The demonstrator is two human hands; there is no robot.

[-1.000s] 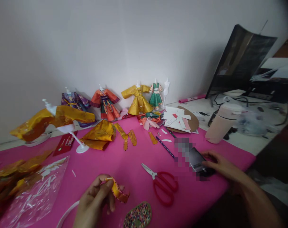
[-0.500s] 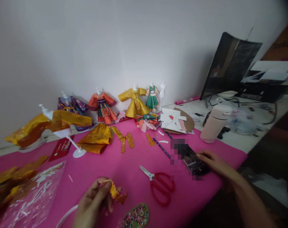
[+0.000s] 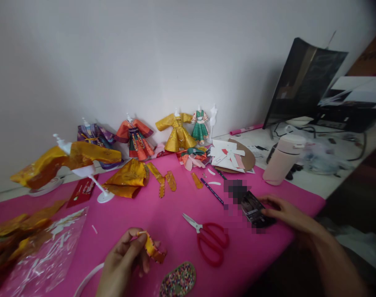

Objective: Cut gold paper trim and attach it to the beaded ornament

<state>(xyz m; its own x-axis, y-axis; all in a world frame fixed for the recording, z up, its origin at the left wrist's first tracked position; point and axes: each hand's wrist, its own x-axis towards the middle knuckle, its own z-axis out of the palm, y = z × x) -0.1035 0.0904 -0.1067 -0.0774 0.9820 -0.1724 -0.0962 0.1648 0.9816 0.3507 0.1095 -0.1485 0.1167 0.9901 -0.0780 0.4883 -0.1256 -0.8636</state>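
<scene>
My left hand (image 3: 124, 258), low and left of centre, pinches a curved yellow fabric strip (image 3: 154, 249) with dark dots along its edge. At the right, my right hand (image 3: 282, 212) grips the right edge of a black phone (image 3: 252, 208), with the thumb over its lit screen. The phone is at the table's right side, partly blurred out. Between the hands lie red-handled scissors (image 3: 210, 239), blades pointing away to the left. An oval pad covered in coloured beads or pinheads (image 3: 178, 280) is near the bottom edge.
Doll stands with small garments, among them a yellow dress (image 3: 178, 134), line the wall. A tilted stand (image 3: 91, 177) carries a yellow jacket. Fabric pieces and a plastic bag (image 3: 51, 243) lie left. A pink bottle (image 3: 283, 159) and a monitor (image 3: 302, 86) stand right.
My right hand has shifted at the phone's edge, its thumb now showing over the screen. My left hand still holds the strip. The view has turned slightly.
</scene>
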